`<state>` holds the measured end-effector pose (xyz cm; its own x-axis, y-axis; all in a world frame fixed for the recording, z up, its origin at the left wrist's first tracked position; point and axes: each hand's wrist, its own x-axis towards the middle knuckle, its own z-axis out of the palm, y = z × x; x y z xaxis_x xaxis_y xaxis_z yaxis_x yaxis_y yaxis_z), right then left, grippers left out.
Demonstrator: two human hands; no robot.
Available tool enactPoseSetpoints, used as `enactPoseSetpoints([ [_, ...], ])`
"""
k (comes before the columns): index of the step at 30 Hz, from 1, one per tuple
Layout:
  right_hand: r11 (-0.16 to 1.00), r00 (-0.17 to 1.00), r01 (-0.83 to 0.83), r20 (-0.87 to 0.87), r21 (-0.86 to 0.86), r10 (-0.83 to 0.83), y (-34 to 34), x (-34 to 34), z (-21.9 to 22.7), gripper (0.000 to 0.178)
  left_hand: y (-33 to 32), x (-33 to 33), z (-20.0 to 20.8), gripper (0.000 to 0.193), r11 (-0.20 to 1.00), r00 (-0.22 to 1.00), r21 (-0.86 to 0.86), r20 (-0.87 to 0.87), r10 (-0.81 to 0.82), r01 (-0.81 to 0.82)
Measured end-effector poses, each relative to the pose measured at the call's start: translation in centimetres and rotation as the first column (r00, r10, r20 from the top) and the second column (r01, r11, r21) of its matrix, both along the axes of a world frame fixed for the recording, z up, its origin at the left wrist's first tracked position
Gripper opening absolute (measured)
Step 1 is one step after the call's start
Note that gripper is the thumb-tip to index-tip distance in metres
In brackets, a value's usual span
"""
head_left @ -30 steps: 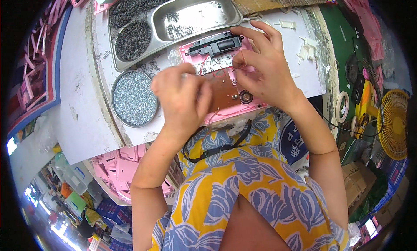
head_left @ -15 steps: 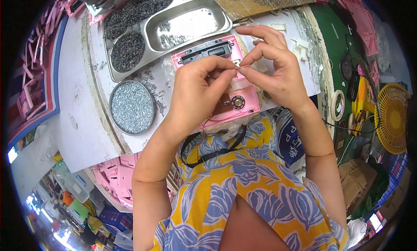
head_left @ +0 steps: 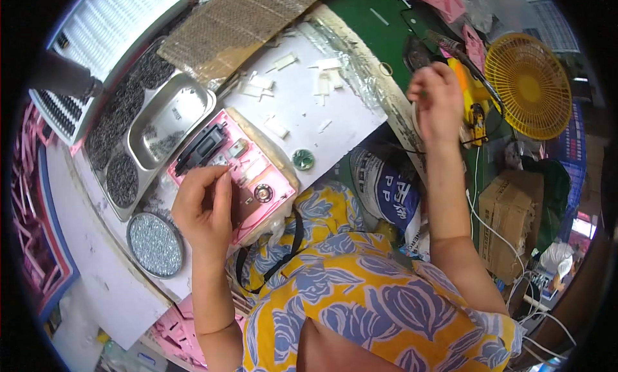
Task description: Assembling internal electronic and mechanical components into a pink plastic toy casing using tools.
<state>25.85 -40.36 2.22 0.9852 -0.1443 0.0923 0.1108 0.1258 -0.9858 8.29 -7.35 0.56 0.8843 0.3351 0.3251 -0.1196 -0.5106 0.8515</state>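
Housing (head_left: 275, 179), pink and open-faced, is lying on the white worktop (head_left: 347, 124), just right of and partly beneath the left hand (head_left: 205, 208). A long black part (head_left: 203, 148) is running along its far left portion, and 1 round component (head_left: 263, 192) is sitting toward its near right side. A brown panel (head_left: 243, 208) is showing between this component and the left hand.

The left thumb and index finger are forming a narrow pinch over the housing, their tips lying close together; the view is not showing whether anything is resting between them. The right hand (head_left: 440, 105) is hovering well apart from the housing, to the right of the worktop, near a yellow tool (head_left: 477, 94). Its fingers are curling loosely inward, and the view is not revealing whether they are holding anything.

Silvery pieces (head_left: 156, 244) are filling a round dish to the left of the left hand. Farther off, a metal tray (head_left: 185, 92) is holding dark coils (head_left: 129, 102). White plastic parts (head_left: 325, 79) are lying scattered on the worktop, near a corrugated sheet (head_left: 241, 27). A small greenish disc (head_left: 302, 159) is sitting just beside the housing. A round yellow slatted object (head_left: 528, 85) is standing to the right of the yellow tool.
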Motion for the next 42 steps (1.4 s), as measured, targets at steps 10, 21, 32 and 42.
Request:
enactPoseSetpoints([
  [10, 0.912, 0.911, 0.410, 0.043, 0.029, -0.410, -9.8, 5.6, 0.6, 0.011, 0.4, 0.8, 0.6, 0.007, 0.999, 0.999, 0.033, -0.025, -0.028, 0.029],
  [21, 0.922, 0.925, -0.374, 0.029, -0.100, 0.379, 4.2, -8.3, 0.0, 0.025, 0.6, 2.1, -1.1, 0.013, 0.930, 0.997, 0.362, -0.020, 0.070, -0.058],
  [32, 0.749, 0.752, -0.659, -0.061, -0.076, 0.656, 9.4, -8.1, -1.1, 0.025, 0.5, 2.2, -1.4, 0.011, 0.920, 0.996, 0.383, -0.010, 0.094, -0.083],
  [42, 0.745, 0.757, -0.653, -0.067, -0.136, 0.650, 10.1, -8.2, -1.4, 0.025, 0.5, 2.1, -0.8, 0.012, 0.907, 0.994, 0.415, -0.037, 0.100, -0.075],
])
